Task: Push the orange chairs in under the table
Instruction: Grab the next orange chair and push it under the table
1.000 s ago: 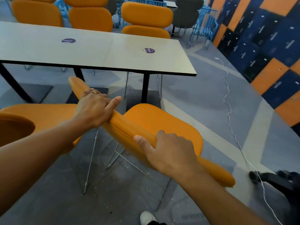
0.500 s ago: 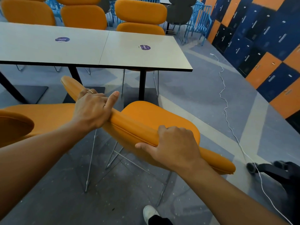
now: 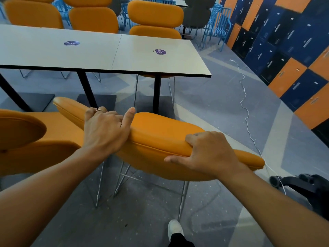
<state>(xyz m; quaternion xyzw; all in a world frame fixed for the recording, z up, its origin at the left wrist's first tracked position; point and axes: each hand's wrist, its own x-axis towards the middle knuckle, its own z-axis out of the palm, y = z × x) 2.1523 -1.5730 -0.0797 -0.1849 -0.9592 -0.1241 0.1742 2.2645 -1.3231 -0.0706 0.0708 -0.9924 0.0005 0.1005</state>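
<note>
My left hand (image 3: 105, 129) grips the padded backrest of the orange upholstered wire-legged chair (image 3: 160, 138), fingers curled over its far side, thumb raised. My right hand (image 3: 210, 155) clasps the same backrest further right, fingers wrapped over, thumb along the near face. The chair stands on the floor before the pale rectangular table (image 3: 124, 56), its seat facing the table.

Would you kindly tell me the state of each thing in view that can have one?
Held orange chair, out from the table, seat not yet under it.
Left hand, grips the backrest's top edge.
Right hand, grips the backrest's top edge.
Neighbouring orange chair, also out from the table.
Far orange chair, seat tucked under the table.
</note>
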